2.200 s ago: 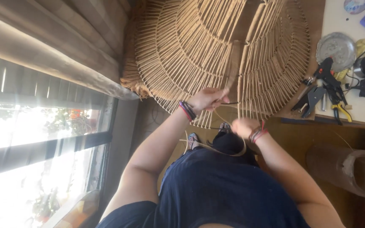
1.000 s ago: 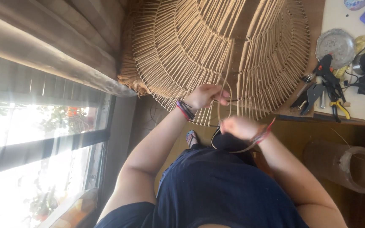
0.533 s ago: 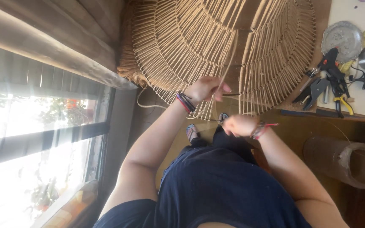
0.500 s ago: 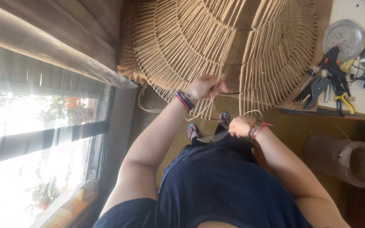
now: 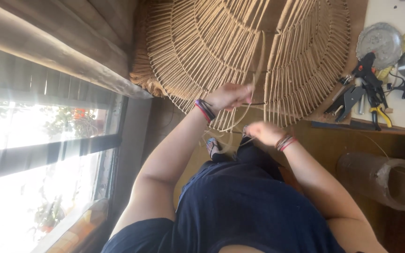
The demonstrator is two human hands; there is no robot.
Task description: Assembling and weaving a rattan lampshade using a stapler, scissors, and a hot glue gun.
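While the frame (image 5: 240, 51) runs off the top edge, the left hand (image 5: 228, 96) pinches a strand (image 5: 258, 70) at its rim; the right hand (image 5: 263, 132) seems closed on the strand's loop, fingers hidden.

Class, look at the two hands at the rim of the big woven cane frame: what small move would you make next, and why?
Probably draw the loose cane strand taut with the right hand. The strand curves slack between both hands, while the left hand touches the round woven cane frame at its edge spokes, seemingly steadying it.
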